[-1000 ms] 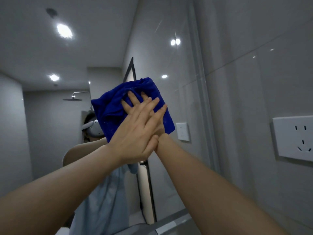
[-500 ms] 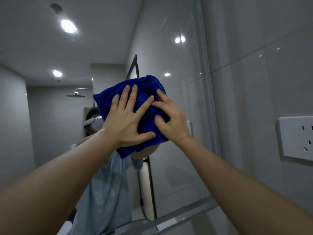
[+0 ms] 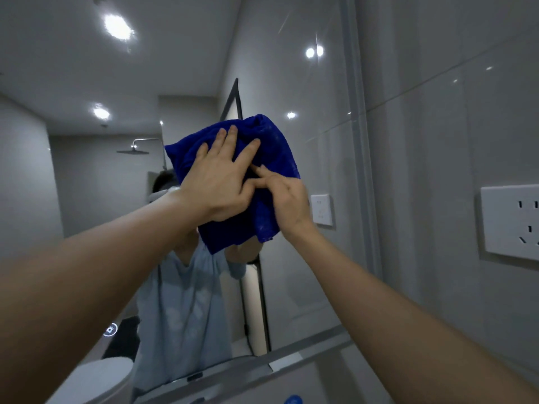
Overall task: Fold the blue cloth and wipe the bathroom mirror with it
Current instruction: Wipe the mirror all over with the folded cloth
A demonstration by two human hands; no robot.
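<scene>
Both forearms entered from the lower edge and reached up and forward, bare to the wrist. Left hand (image 3: pixel 217 182): flat, fingers spread, palm pressing on the cloth (image 3: pixel 274 147). Right hand (image 3: pixel 287 204): just right of the left, touching it near the thumb; forefinger stretched up-left onto the cloth, other fingers curled at the cloth's right edge; thumb hidden, so full grip could not be confirmed. The cloth was blue and bunched, not a neat fold. It lay under both hands against the mirror (image 3: pixel 291 83), its top above the left fingertips and a loose corner hanging below the right palm. A white socket (image 3: pixel 510 223) sat on the grey wall well right of the right hand, at about wrist height. A grey ledge (image 3: pixel 291 360) ran along the mirror's foot, well below both hands, and a small blue item (image 3: pixel 293 400) showed at the frame's bottom edge, too cropped to identify. In the reflection behind the hands were a person in a pale blue shirt, a shower head (image 3: pixel 132 151) left of the left hand, ceiling lights above, and a white toilet (image 3: pixel 99 380) low left.
</scene>
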